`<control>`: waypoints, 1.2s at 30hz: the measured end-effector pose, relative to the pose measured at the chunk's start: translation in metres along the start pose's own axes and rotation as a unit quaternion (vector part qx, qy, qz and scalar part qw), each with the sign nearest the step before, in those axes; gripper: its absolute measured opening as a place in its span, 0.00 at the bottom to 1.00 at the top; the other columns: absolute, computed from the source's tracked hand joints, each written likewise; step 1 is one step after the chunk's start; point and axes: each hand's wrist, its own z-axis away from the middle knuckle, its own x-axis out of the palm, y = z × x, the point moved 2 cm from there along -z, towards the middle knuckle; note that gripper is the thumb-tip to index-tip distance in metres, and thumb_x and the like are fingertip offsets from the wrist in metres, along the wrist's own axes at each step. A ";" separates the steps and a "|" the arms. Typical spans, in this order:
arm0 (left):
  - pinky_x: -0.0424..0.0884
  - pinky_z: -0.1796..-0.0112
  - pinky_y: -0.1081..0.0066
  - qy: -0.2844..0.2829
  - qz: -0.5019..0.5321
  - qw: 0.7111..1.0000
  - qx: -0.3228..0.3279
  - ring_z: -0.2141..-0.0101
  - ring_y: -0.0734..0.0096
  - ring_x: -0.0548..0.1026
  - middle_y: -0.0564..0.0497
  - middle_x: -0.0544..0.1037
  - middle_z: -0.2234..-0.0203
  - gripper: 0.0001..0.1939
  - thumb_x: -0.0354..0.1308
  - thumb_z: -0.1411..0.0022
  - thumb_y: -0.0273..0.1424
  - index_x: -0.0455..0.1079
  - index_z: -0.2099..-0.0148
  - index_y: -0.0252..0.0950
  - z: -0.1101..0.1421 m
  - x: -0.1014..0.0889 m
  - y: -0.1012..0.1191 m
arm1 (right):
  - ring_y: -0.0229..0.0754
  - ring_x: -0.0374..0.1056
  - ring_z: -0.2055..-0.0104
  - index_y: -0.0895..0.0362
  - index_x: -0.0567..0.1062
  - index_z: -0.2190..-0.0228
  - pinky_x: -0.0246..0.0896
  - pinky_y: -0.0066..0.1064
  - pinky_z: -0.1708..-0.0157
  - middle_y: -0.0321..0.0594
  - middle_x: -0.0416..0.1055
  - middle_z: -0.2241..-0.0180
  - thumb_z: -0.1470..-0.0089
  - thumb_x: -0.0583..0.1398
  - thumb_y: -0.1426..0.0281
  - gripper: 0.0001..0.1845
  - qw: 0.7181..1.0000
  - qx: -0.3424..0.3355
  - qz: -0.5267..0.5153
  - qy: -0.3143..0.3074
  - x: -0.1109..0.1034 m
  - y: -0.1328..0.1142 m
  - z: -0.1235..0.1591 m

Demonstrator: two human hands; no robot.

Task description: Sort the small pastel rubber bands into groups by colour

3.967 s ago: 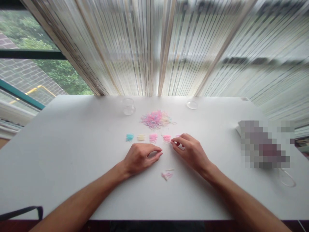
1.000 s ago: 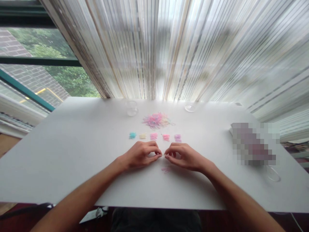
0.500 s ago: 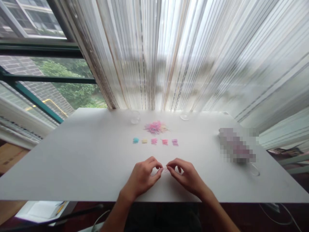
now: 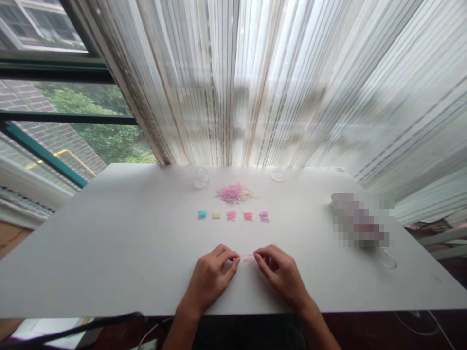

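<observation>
My left hand (image 4: 210, 275) and my right hand (image 4: 280, 274) rest on the white table (image 4: 109, 253) near its front edge, fingertips curled and facing each other. Between them lies a small pinkish cluster of tiny bands (image 4: 249, 259); whether either hand pinches a piece is too small to make out. Farther back sits a row of small sorted piles: blue (image 4: 202, 214), yellow (image 4: 216, 215), pink (image 4: 231, 215), darker pink (image 4: 248, 216) and purple (image 4: 264, 216). Behind the row is a mixed pastel heap (image 4: 234, 193).
A clear cup (image 4: 200, 178) and a clear lid or dish (image 4: 278, 176) stand at the table's back edge. A blurred-out object (image 4: 361, 219) lies at the right, with a clear ring (image 4: 386, 258) beside it. Striped sheer curtains hang behind; a window is at left.
My hands have drawn back from the sorted row to the table's front edge, and the view has tilted up and pulled away. The small pink cluster now lies between my fingertips.
</observation>
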 end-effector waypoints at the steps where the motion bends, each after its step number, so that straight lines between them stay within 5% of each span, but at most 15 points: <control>1: 0.69 0.70 0.75 0.001 0.004 1.000 -0.001 0.74 0.75 0.71 0.52 0.77 0.67 0.09 0.53 0.29 0.31 0.75 0.59 0.39 0.000 0.000 0.000 | 0.38 0.67 0.72 0.55 0.78 0.65 0.66 0.28 0.69 0.38 0.73 0.71 0.34 0.58 0.66 0.10 1.000 0.001 0.002 -0.003 0.000 0.000 0.000; 21: 0.67 0.71 0.75 0.032 0.018 0.999 -0.031 0.76 0.77 0.66 0.52 0.75 0.68 0.06 0.57 0.32 0.30 0.74 0.62 0.37 0.003 0.001 -0.005 | 0.38 0.68 0.72 0.55 0.79 0.62 0.68 0.29 0.70 0.38 0.72 0.69 0.36 0.59 0.68 0.08 0.999 -0.040 0.026 0.004 0.001 -0.002 0.002; 36: 0.68 0.73 0.77 0.005 0.013 0.999 0.041 0.75 0.75 0.72 0.51 0.77 0.70 0.05 0.58 0.33 0.27 0.75 0.61 0.39 0.002 0.003 0.000 | 0.41 0.74 0.65 0.52 0.78 0.56 0.73 0.30 0.64 0.41 0.75 0.65 0.36 0.60 0.71 0.09 0.995 -0.085 -0.004 -0.044 0.009 0.001 0.004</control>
